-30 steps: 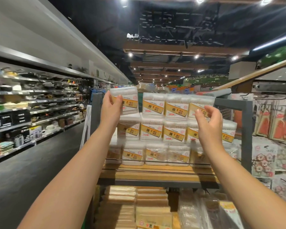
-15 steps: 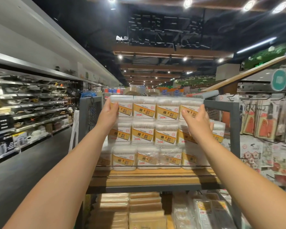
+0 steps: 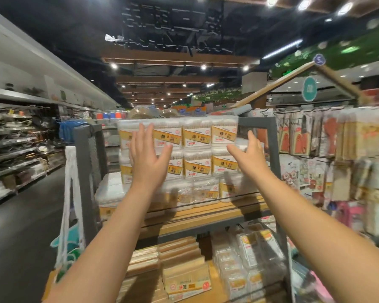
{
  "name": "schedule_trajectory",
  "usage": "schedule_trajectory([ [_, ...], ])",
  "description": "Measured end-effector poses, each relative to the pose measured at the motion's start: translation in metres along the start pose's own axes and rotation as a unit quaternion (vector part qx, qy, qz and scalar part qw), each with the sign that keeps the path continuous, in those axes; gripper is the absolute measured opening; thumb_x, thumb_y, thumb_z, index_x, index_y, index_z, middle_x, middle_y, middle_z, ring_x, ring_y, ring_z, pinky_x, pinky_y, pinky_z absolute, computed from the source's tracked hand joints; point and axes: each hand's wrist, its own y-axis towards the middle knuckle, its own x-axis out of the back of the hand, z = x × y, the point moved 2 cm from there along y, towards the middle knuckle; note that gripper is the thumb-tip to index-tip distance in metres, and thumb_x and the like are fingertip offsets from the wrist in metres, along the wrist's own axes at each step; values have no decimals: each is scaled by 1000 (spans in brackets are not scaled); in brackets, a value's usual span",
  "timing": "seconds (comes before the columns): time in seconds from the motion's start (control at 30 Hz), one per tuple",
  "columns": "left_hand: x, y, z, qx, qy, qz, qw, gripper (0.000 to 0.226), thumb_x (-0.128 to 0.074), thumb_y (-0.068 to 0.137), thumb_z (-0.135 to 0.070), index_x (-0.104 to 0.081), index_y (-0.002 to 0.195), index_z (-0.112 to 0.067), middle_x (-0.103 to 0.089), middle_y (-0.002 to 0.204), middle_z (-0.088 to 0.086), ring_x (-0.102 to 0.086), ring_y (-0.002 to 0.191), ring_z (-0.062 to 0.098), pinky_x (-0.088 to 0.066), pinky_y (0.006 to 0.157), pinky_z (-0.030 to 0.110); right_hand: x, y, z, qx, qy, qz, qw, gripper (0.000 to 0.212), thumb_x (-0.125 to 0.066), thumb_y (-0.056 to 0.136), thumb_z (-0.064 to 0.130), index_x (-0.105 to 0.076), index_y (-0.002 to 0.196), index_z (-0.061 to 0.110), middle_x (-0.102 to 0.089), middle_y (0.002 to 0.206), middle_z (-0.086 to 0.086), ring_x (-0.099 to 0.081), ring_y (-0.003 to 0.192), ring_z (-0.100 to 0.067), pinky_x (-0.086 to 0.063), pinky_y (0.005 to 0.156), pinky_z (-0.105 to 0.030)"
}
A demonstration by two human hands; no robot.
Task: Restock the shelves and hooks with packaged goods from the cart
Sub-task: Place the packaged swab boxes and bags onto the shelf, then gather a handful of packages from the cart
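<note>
On the wooden shelf [image 3: 217, 212] of a grey-framed display stand, seen from the head camera, clear packs of cotton swabs [image 3: 197, 149] with yellow labels stand stacked three rows high. The top row is four packs wide and reaches the level of the stand's grey upper frame [image 3: 257, 121]. A thin rail runs along the shelf's front edge, just before the bottom row.

Both arms stretch forward toward the stack. The left hand [image 3: 148, 158] is raised flat in front of the left end of the upper two rows, fingers straight and spread, palm facing the packs; whether it touches them cannot be told. The right hand [image 3: 248, 155] is at the right end of the stack, beside the second row, fingers extended and relaxed, gripping nothing. Neither of the hands holds a pack.

Below the wooden shelf, a lower shelf carries flat tan packages [image 3: 179, 265] laid in stacks on the left and clear wrapped packs [image 3: 247, 256] on the right. A white mesh bag [image 3: 71, 215] hangs off the stand's left post. To the right, hooks carry hanging carded goods [image 3: 328, 145], blurred here. Across the dark aisle floor [image 3: 20, 237] on the left, long shelves of kitchenware [image 3: 15, 147] run into the distance. Motion blur softens the right side of the view.
</note>
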Motion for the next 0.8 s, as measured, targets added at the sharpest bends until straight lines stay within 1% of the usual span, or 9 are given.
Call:
schedule_trajectory([
  [0.17, -50, -38, -32, -39, -109, 87, 990, 79, -33, 82, -62, -30, 151, -24, -17, 161, -3, -6, 149, 14, -4, 119, 33, 40, -48, -32, -51, -17, -19, 998, 86, -60, 91, 49, -11, 156, 21, -12, 163, -1, -12, 150, -20, -16, 121, -42],
  [0.27, -95, -75, -61, -49, -164, 159, 972, 79, -34, 80, -62, -37, 147, -20, -24, 158, -3, -11, 149, 16, -7, 120, 33, 79, -88, -61, -100, -45, -48, 993, 82, -62, 92, 43, -16, 156, 17, -17, 162, -3, -17, 148, -19, -16, 117, -32],
  [0.33, -126, -108, -84, -40, -193, 221, 955, 74, -41, 82, -57, -42, 144, -17, -31, 156, 2, -19, 147, 19, -12, 121, 36, 110, -121, -83, -148, -57, -54, 986, 82, -61, 91, 46, -17, 156, 20, -17, 162, -1, -20, 147, -19, -19, 116, -34],
  [0.43, -170, -169, -122, -32, -220, 336, 915, 70, -45, 82, -55, -50, 138, -13, -44, 148, 6, -34, 139, 21, -23, 116, 36, 166, -176, -116, -202, -66, -78, 974, 81, -62, 90, 48, -20, 155, 22, -23, 160, -1, -26, 146, -20, -25, 115, -37],
  [0.53, -212, -237, -166, -3, -260, 422, 868, 73, -48, 76, -60, -57, 130, -11, -57, 133, 7, -49, 125, 19, -34, 108, 32, 224, -237, -151, -258, -67, -95, 959, 78, -61, 93, 42, -20, 155, 17, -27, 159, -2, -30, 144, -19, -27, 109, -29],
  [0.63, -248, -312, -214, 37, -289, 509, 810, 42, -62, 92, -28, -57, 130, -12, -57, 132, 8, -53, 119, 16, -39, 105, 30, 281, -306, -184, -318, -59, -123, 938, 74, -63, 93, 36, -25, 152, 15, -36, 153, -2, -42, 132, -15, -32, 98, -22],
  [0.7, -267, -366, -250, 44, -305, 547, 778, 36, -61, 95, -18, -57, 130, -9, -59, 130, 5, -54, 118, 16, -39, 102, 25, 318, -356, -207, -356, -72, -137, 922, 66, -65, 92, 29, -34, 147, 13, -44, 135, 3, -49, 115, -10, -35, 92, -20],
  [0.73, -273, -385, -264, 41, -314, 567, 760, 35, -60, 95, -14, -57, 128, -6, -59, 126, 5, -54, 116, 14, -37, 98, 19, 332, -374, -221, -379, -88, -140, 911, 62, -66, 91, 28, -39, 145, 12, -46, 128, 4, -50, 113, -11, -37, 94, -23],
  [0.8, -282, -443, -296, 62, -329, 625, 705, 31, -57, 96, -8, -55, 127, -4, -59, 117, 6, -55, 105, 6, -37, 88, 14, 368, -426, -252, -424, -114, -148, 886, 52, -68, 91, 27, -48, 136, 10, -53, 119, -1, -55, 108, -18, -43, 95, -33],
])
